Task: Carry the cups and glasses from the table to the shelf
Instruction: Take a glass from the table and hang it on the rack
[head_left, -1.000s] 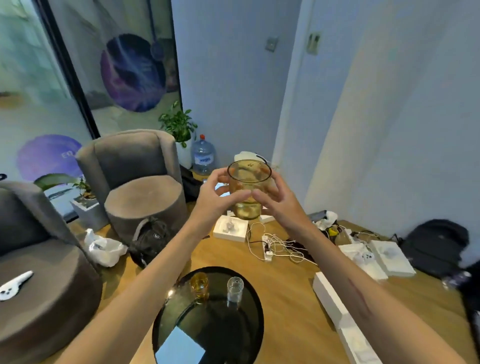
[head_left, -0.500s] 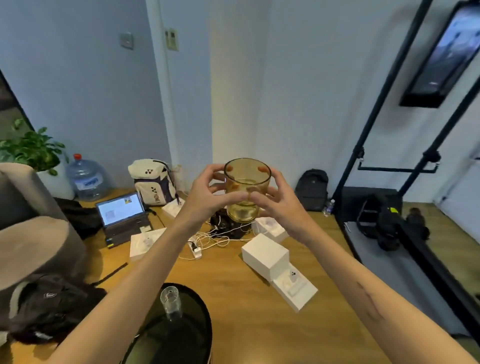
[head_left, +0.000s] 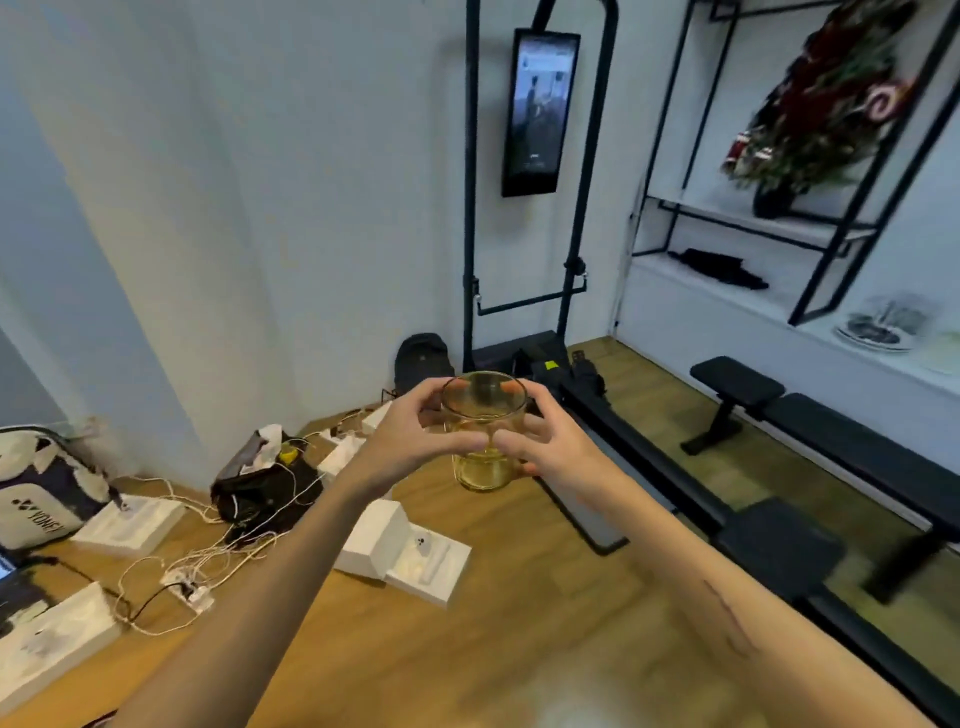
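Note:
An amber glass tumbler is held upright in mid-air in front of me, above the wooden floor. My left hand grips its left side and my right hand grips its right side, fingers wrapped around the wall. At the right, a white shelf in a black metal frame runs along the wall, with stacked plates on its lower level. The table is out of view.
White boxes, a power strip with tangled cables, a black bag and a sports backpack lie on the floor at left. A black workout bench and a rack with a screen stand ahead and right.
The view has swung right: the chairs, black round table and its small glasses have left the frame, and the shelf and bench have come in. Both hands keep hold of the tumbler.

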